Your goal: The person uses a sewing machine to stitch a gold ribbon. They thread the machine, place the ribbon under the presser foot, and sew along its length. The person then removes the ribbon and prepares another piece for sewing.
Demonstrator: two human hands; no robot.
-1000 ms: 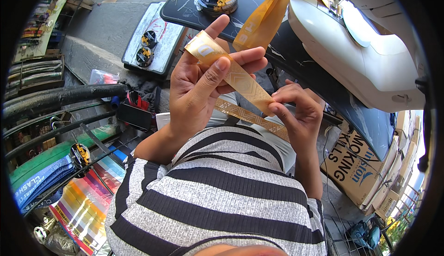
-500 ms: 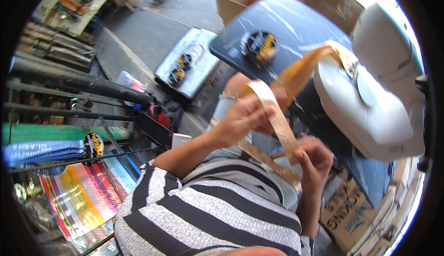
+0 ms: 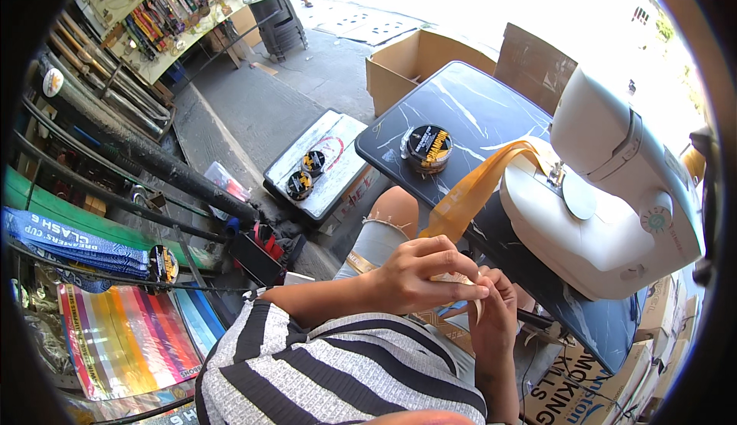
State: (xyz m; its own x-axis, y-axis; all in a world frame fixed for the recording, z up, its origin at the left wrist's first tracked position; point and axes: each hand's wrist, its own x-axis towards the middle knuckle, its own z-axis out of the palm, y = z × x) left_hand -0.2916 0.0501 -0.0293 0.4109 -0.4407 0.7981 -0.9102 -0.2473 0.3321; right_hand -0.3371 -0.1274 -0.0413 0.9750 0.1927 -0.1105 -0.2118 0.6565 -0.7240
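Both my hands are close together above my lap. My left hand (image 3: 431, 275) and my right hand (image 3: 497, 302) pinch a pale gold ribbon (image 3: 478, 311) between their fingertips. More tan patterned ribbon (image 3: 449, 331) lies below them across my lap. A wide yellow-gold ribbon (image 3: 470, 197) runs from the needle area of a white sewing machine (image 3: 549, 202) down behind my left hand; whether it joins the held piece is hidden.
The machine stands on a dark marbled table (image 3: 484, 106) with a stack of round black-and-yellow badges (image 3: 428, 148). Two more badge stacks (image 3: 299, 185) sit on a white box (image 3: 330, 137). Blue lanyards (image 3: 77, 244) and a pipe rack (image 3: 153, 156) are at left; cartons (image 3: 576, 386) stand lower right.
My hands have moved down and closer together, and the ribbon strip that was stretched between them is now gathered at the fingertips. The view has tilted up.
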